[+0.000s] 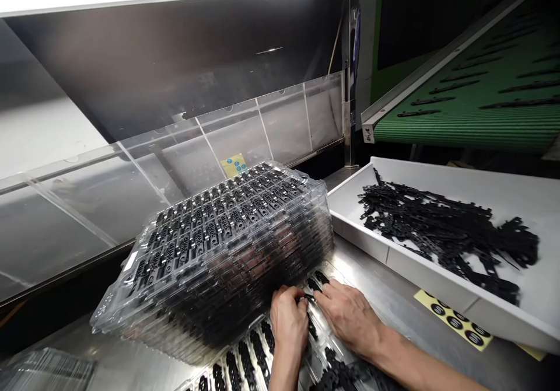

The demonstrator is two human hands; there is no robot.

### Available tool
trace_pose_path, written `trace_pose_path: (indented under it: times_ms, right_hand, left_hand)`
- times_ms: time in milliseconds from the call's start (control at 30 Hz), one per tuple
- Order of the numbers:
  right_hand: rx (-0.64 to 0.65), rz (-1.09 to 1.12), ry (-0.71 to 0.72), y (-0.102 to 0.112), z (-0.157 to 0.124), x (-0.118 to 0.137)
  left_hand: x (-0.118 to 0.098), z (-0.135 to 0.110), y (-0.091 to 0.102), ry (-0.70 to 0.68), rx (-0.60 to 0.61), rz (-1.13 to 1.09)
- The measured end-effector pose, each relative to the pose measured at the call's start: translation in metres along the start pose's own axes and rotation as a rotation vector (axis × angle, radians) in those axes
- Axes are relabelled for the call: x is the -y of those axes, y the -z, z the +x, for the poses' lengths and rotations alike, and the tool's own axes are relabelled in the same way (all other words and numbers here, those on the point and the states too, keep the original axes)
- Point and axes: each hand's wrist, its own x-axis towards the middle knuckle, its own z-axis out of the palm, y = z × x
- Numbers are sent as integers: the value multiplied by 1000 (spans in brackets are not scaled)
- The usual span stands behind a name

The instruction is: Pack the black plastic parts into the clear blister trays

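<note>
My left hand and my right hand meet over a clear plastic tray on the metal bench. Fingers of both are curled together on a slim black plastic part lying between them; the fingertips are partly hidden. Rows of similar black parts fill slots of the tray to the left of my left wrist. Under my right forearm is a loose heap of black parts. Just behind my hands rises a tall stack of filled clear trays.
To the right stands a white bin with a pile of black parts. Stickers on a yellow sheet lie before it. A green conveyor belt carries parts behind. More clear trays sit at lower left.
</note>
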Motion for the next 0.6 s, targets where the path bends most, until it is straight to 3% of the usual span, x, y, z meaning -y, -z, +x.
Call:
trace_pose_path:
  times_ms: [200, 367, 600]
  right_hand:
    - [19, 31, 102, 0, -8, 3]
    - [142, 189, 111, 11, -16, -4]
    - [-8, 288, 64, 17, -5, -36]
  left_hand:
    - [1, 1, -6, -18, -1, 119]
    - [-3, 2, -9, -19, -28, 235]
    - [-9, -3, 2, -128, 66, 243]
